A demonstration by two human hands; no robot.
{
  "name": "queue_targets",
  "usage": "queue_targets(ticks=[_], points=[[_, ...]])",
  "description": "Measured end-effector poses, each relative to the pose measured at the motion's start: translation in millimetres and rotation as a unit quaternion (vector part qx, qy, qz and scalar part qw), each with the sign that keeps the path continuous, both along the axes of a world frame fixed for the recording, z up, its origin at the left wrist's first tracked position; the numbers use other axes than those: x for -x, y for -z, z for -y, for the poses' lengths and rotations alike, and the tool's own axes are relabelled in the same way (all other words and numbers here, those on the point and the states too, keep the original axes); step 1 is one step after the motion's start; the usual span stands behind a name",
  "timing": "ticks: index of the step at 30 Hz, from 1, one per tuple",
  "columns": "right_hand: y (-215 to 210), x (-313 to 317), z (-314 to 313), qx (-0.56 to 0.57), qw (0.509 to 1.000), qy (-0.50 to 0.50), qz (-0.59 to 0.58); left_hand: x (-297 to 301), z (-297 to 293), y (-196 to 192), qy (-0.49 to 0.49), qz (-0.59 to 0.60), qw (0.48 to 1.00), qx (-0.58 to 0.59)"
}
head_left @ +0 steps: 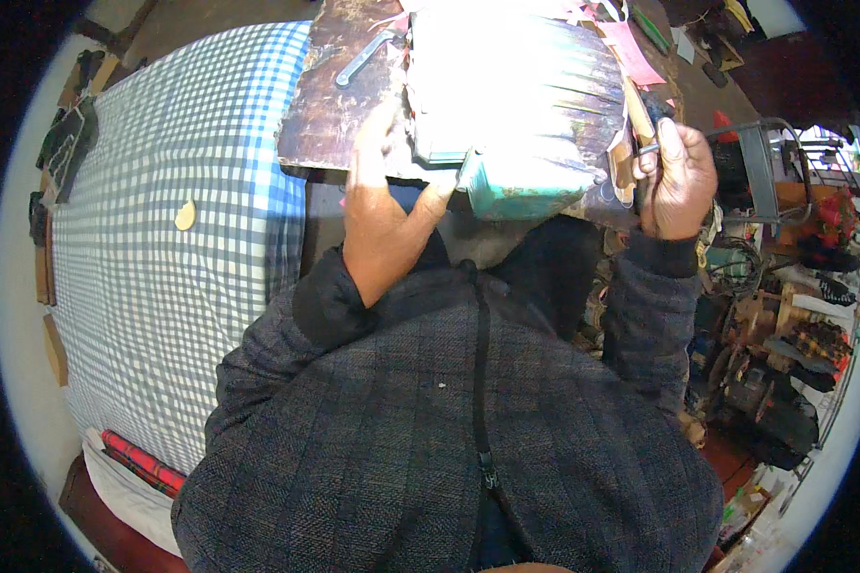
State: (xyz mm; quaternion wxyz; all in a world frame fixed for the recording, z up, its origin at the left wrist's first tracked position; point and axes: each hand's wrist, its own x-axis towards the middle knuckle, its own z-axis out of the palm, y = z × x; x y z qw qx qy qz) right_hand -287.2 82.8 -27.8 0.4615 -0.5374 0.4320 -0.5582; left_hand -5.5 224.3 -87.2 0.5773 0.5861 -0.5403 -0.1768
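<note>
My left hand [382,215] lies at the near left edge of a bulky block, its fingers stretched forward and thumb spread apart. The block has a teal front [526,188] and a streaked, glaring top [569,105]; the fingertips are washed out by light. At the block's right side, my right hand [680,177] is closed, thumb against curled fingers, around a slim dark tool with a metal band [649,149]. Just left of that hand stand narrow brown strips [621,170], of a material I cannot tell. All this rests on a worn dark wooden board [325,119].
A grey-handled tool [363,59] lies on the board's left part. Pink scraps [633,53] lie at the far right. A checked blue-and-white cloth [162,286] covers the surface to my left, with a pale half-round piece [186,215] on it. A metal-framed chair [769,172] and clutter stand right.
</note>
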Motion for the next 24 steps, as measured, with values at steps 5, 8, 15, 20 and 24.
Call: queue_targets(ticks=[5,8,15,20,24], points=[[-52,-39,-34,0.101,0.961,-0.085,-0.244,8,-21,-29,0.030,-0.105,0.994,-0.005],[-68,-71,-51,0.291,0.830,-0.176,-0.443,10,-24,-45,0.088,-0.102,0.991,-0.004],[-65,-111,-79,0.146,0.893,-0.255,-0.342,7,-27,-47,0.136,-0.250,0.958,-0.027],[-69,-108,-85,0.010,0.911,-0.248,-0.328,0,-28,-39,0.179,-0.256,0.949,-0.051],[-63,-113,-86,0.167,0.832,-0.242,-0.470,-4,-31,-44,0.188,-0.338,0.918,-0.084]])
